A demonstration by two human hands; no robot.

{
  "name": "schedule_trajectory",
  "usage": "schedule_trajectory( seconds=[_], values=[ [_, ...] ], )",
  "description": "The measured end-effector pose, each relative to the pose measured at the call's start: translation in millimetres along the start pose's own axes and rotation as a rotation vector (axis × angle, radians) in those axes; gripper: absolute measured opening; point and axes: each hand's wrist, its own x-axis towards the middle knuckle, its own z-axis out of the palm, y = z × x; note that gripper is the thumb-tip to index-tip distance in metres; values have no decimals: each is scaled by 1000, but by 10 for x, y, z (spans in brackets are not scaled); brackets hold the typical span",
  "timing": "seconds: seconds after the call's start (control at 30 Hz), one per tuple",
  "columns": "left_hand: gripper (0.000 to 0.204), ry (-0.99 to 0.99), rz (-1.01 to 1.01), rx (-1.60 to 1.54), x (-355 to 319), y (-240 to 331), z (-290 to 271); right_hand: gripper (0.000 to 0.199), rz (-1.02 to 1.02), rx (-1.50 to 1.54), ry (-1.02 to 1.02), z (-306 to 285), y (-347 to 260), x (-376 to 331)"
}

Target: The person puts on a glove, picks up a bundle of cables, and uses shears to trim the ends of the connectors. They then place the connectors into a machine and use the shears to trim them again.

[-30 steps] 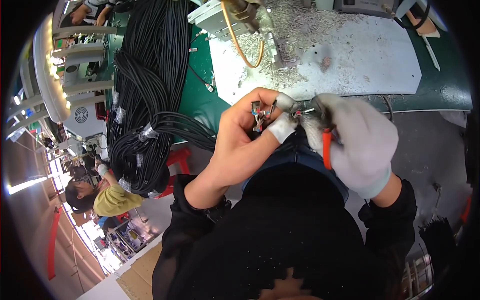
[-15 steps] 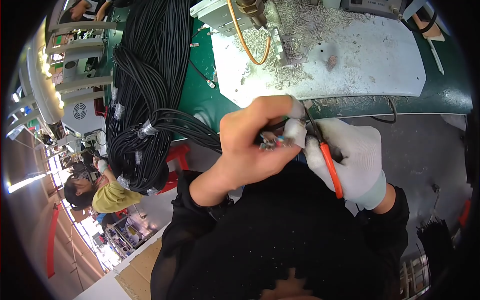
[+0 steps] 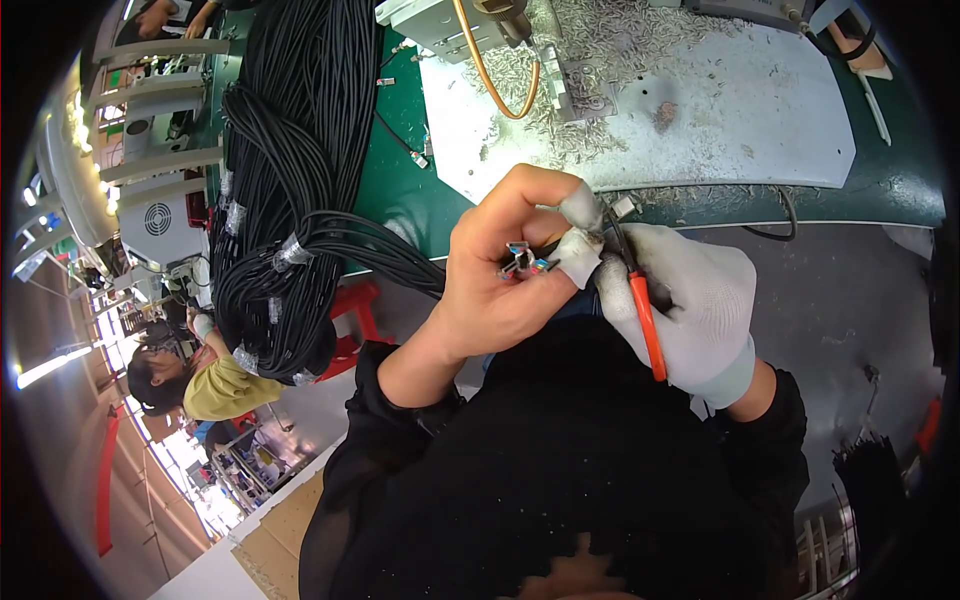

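My left hand (image 3: 500, 250), with white coverings on thumb and forefinger, is closed around several black cable ends. Their small metal connectors (image 3: 524, 262) with coloured wires poke out by the palm. Thumb and forefinger pinch close to the tool's tip, where a pale little connector (image 3: 623, 207) shows. My right hand (image 3: 695, 295), in a white knitted glove, is wrapped round orange-handled pliers (image 3: 645, 318); only one handle shows. Their dark jaws reach up to the left fingertips. What lies between the jaws is hidden. Both hands meet just in front of the bench edge.
Black cable bundles (image 3: 290, 160) hang over the green bench (image 3: 400, 190) at left. Behind my hands lies a white plate (image 3: 700, 150) strewn with metal scraps, under a machine head (image 3: 505, 20). A red stool (image 3: 350, 315) stands below. A co-worker in yellow (image 3: 230, 385) sits at left.
Both hands have shifted slightly left. My left hand has turned a little, so the connectors by its palm show more clearly, and the pale connector near the jaws is more visible.
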Motion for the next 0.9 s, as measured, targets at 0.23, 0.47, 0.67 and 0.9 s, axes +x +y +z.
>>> schedule_trajectory(
  seconds=[0.23,0.47,0.67,0.9],
  values=[
    [20,124,-27,-48,-4,14,75,17,118,168,-64,-18,13,-4],
    [12,204,-188,135,35,98,123,13,-43,-152,41,38,102,3],
    [13,204,-395,-190,76,41,70,12,445,271,-293,-31,34,32],
    [14,292,-494,-375,268,-118,-436,19,219,50,2,-104,191,289]
  ],
)
